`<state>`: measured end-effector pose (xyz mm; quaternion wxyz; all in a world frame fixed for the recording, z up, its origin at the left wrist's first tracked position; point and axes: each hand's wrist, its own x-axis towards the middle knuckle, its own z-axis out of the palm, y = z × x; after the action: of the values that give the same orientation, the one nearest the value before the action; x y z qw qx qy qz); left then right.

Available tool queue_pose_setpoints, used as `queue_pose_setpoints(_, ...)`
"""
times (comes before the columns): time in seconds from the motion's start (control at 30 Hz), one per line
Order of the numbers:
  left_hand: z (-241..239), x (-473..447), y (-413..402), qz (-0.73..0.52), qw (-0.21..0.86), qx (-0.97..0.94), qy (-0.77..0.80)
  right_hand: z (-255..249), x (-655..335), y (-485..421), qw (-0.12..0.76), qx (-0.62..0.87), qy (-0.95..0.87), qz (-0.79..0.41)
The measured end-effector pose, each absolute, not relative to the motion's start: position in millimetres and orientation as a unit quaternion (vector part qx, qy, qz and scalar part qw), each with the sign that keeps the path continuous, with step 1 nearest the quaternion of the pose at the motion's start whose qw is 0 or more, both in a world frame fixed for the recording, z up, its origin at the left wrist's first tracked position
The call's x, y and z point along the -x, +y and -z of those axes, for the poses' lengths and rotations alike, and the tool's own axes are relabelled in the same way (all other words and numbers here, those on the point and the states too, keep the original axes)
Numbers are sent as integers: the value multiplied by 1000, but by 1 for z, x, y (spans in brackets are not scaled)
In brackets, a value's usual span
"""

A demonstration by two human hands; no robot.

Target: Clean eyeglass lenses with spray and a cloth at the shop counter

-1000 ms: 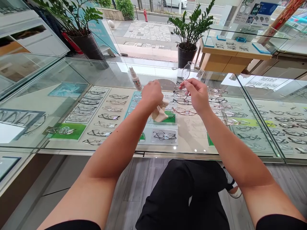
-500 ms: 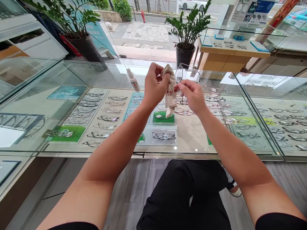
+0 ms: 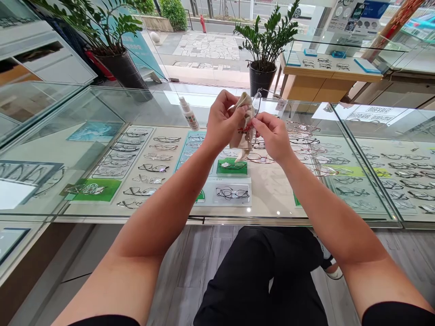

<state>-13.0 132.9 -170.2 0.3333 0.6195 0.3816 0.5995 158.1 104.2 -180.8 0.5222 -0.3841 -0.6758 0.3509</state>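
Note:
My left hand (image 3: 221, 118) is closed on a beige cleaning cloth (image 3: 242, 136) and presses it against a lens of a thin-rimmed pair of glasses (image 3: 268, 98). My right hand (image 3: 272, 136) pinches the frame of those glasses, which carry a small white tag. Both hands are raised over the glass display counter (image 3: 136, 108), close together, with the cloth hanging down between them.
A small white spray bottle (image 3: 189, 113) stands on the counter left of my hands. Rows of eyeglass frames (image 3: 146, 156) lie under the glass. Two potted plants (image 3: 267, 50) stand beyond, and another glass case (image 3: 340, 63) is at back right.
My left hand lifted the cloth from low over the counter up to the glasses and now covers the lens with it. The right hand stayed on the frame.

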Motion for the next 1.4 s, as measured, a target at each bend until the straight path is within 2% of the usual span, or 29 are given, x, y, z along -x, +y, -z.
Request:
queue_pose_setpoints(0.43, 176, 13, 135, -564, 454, -597, 346, 182, -156, 101, 510, 371, -693, -350)
queue_pose_setpoints(0.77, 181, 19, 140, -507, 471, -615, 379, 179, -155, 99, 507, 367, -695, -355)
queue_pose_setpoints(1.13, 177, 17, 139, -543, 449, -612, 361, 178, -154, 97, 505, 361, -695, -363)
queue_pose_setpoints(1.4, 176, 18, 138, -558, 480, -586, 339, 180, -155, 98, 526, 346, -689, -360)
